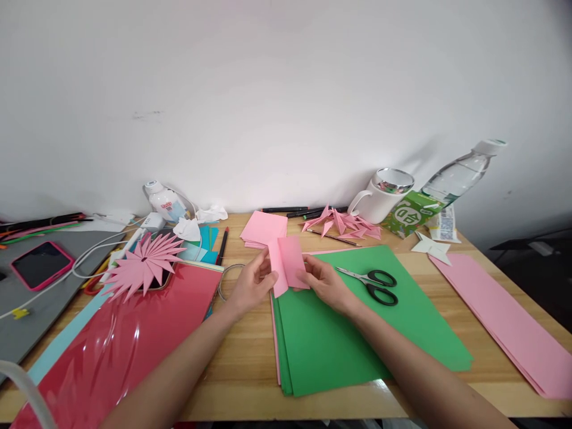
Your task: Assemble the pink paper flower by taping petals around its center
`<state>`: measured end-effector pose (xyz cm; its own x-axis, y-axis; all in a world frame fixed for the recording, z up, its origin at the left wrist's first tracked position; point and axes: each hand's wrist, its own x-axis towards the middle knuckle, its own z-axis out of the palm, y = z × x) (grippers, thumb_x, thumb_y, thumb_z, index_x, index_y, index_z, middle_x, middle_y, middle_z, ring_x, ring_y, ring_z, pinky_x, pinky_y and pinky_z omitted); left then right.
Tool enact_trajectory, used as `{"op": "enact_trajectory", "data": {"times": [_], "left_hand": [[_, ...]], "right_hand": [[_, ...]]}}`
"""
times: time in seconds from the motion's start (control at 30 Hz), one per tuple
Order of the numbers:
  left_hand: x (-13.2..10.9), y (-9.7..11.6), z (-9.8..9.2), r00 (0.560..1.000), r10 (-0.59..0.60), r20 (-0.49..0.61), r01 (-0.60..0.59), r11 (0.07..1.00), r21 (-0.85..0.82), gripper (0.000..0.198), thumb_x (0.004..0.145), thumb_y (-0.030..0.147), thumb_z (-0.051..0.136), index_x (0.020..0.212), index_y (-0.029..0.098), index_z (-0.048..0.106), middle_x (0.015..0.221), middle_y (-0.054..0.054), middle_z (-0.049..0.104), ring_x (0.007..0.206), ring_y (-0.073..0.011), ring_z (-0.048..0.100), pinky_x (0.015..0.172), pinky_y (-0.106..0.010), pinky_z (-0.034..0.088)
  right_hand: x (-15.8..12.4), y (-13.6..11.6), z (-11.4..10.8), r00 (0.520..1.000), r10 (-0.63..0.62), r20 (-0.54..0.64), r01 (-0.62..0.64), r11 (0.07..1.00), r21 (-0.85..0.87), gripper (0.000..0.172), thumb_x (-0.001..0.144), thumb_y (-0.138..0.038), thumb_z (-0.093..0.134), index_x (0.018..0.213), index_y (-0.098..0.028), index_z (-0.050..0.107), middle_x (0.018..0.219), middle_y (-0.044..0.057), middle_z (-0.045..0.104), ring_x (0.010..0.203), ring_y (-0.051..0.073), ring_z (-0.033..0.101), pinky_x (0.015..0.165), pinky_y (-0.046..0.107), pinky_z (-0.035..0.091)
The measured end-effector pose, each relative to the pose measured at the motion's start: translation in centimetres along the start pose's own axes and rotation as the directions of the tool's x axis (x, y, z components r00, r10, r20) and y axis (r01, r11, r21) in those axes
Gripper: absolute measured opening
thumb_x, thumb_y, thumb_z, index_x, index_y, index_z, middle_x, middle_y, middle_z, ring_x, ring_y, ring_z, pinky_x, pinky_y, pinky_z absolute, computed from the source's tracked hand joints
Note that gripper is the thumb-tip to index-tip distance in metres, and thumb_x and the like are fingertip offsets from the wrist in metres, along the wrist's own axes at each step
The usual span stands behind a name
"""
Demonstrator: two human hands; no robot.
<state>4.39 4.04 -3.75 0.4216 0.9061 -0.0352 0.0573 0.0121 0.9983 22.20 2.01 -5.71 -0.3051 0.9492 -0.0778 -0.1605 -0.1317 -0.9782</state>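
Observation:
A small pink paper (292, 262) with a crease down its middle is held up between my two hands. My left hand (255, 283) pinches its left edge, thumb in front. On the right edge, my right hand (324, 281) grips the paper with its thumb near the lower corner. Beneath and to the right lies a stack of green sheets (366, 328), with black-handled scissors (373, 283) on it. Just behind the held paper sits a pile of pink squares (264, 227). Folded pink pieces (342, 223) lie at the back, right of that pile.
A white mug (379, 199), green box (411, 213) and tilted bottle (462, 173) stand back right. Pink strips (500, 322) lie at right. To the left are a pink pleated fan shape (143, 262), red folder (125, 339), white bottle (165, 201) and phone (42, 265).

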Motion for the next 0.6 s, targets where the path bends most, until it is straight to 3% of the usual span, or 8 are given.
{"op": "enact_trajectory", "data": {"times": [0.2, 0.37, 0.6], "left_hand": [[0.1, 0.1, -0.2, 0.998, -0.036, -0.052, 0.037, 0.999, 0.021, 0.032, 0.072, 0.023, 0.058, 0.102, 0.014, 0.056, 0.098, -0.007, 0.066, 0.085, -0.0181, 0.061, 0.072, -0.027, 0.047], [0.1, -0.7, -0.6, 0.993, -0.109, -0.041, 0.105, 0.990, -0.090, 0.037, 0.070, 0.032, 0.066, 0.101, 0.013, 0.057, 0.098, -0.009, 0.067, 0.088, -0.0198, 0.060, 0.073, -0.029, 0.047], [0.2, -1.1, -0.8, 0.986, -0.157, -0.053, 0.150, 0.982, -0.113, 0.034, 0.065, 0.036, 0.070, 0.089, 0.012, 0.064, 0.080, -0.006, 0.069, 0.072, -0.0174, 0.060, 0.063, -0.027, 0.045]], "right_hand": [[0.1, -0.2, 0.1, 0.998, -0.016, -0.066, 0.015, 1.000, -0.019, 0.035, 0.071, -0.044, 0.064, 0.095, -0.019, 0.061, 0.084, 0.001, 0.063, 0.069, 0.014, 0.056, 0.060, 0.026, 0.049], [0.0, -0.2, 0.1, 0.997, 0.012, -0.082, -0.018, 0.998, -0.064, 0.032, 0.069, -0.047, 0.065, 0.077, -0.016, 0.060, 0.063, -0.003, 0.053, 0.055, 0.010, 0.048, 0.049, 0.022, 0.044], [0.0, -0.4, 0.0, 0.989, 0.111, -0.093, -0.115, 0.993, -0.029, 0.037, 0.068, -0.052, 0.064, 0.075, -0.016, 0.061, 0.064, -0.002, 0.056, 0.057, 0.012, 0.053, 0.052, 0.026, 0.050]]}}
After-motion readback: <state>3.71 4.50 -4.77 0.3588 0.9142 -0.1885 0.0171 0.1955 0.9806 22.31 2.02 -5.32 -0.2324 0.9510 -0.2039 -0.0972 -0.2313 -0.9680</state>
